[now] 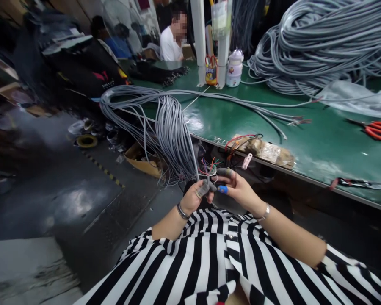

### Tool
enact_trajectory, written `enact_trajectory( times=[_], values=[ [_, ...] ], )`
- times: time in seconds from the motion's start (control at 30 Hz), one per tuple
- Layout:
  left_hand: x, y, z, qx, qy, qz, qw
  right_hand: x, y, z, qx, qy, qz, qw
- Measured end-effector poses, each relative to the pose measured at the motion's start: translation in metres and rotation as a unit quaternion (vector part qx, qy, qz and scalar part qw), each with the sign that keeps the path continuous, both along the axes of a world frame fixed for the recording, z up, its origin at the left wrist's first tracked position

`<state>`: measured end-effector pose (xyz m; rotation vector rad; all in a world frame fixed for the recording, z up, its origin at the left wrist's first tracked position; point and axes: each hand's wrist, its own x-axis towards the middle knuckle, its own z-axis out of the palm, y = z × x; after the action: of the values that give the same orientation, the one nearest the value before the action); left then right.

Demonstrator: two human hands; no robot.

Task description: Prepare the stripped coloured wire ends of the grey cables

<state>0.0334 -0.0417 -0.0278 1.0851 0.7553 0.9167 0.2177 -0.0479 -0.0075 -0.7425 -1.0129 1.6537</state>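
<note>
My left hand [195, 195] is closed around the end of a grey cable [190, 161] that hangs from a bundle of grey cables [169, 123] draped over the green bench's edge. Thin coloured wires [208, 166] fan out of the cable's stripped end just above my fingers. My right hand [238, 187] meets the left one, pinching at those wires with fingers that wear grey and blue finger covers. Both hands are held in front of my striped shirt, below the bench edge.
The green bench [320, 144] carries a big coil of grey cable [320, 42], red-handled cutters [379, 130], a taped block with wires [263, 149], a white bottle [235, 67] and white posts [199, 40]. Another person [173, 38] sits at the far end. Clutter lies on the dark floor at left.
</note>
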Motion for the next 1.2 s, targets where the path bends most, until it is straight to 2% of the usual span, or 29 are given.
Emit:
enact_trajectory(
  times=[0.1,0.23,0.33,0.53,0.63,0.77,0.87,0.97,1.1,1.2],
  values=[
    [0.0,0.001,-0.005,0.002,0.007,-0.007,1.0,-0.009,0.008,0.01,-0.057,0.055,-0.007,0.997],
    [-0.002,0.003,-0.009,-0.014,0.025,-0.014,0.999,-0.018,0.017,0.014,-0.111,0.074,-0.022,0.991],
    [-0.003,0.004,-0.01,-0.023,0.034,-0.015,0.999,-0.023,0.021,0.011,-0.135,0.085,-0.04,0.986],
    [-0.003,0.007,-0.015,-0.032,0.034,-0.013,0.999,-0.027,0.027,0.006,-0.191,0.166,-0.023,0.967],
    [-0.003,0.008,-0.017,-0.027,0.032,-0.009,0.999,-0.023,0.033,0.002,-0.196,0.185,-0.061,0.961],
    [-0.003,0.01,-0.015,-0.027,0.025,0.026,0.999,-0.014,0.036,-0.011,-0.194,0.127,-0.115,0.966],
    [-0.002,0.014,-0.015,-0.039,0.035,0.066,0.996,-0.008,0.029,-0.024,-0.173,0.04,-0.1,0.979],
    [0.001,0.019,-0.018,-0.039,0.056,0.1,0.993,-0.001,0.021,-0.03,-0.088,-0.041,-0.097,0.991],
    [0.007,0.021,-0.018,-0.02,0.097,0.088,0.991,0.011,0.019,-0.024,0.048,-0.123,-0.083,0.988],
    [0.011,0.021,-0.015,-0.005,0.126,0.074,0.989,0.017,0.022,-0.02,0.075,-0.17,-0.079,0.979]
  ],
)
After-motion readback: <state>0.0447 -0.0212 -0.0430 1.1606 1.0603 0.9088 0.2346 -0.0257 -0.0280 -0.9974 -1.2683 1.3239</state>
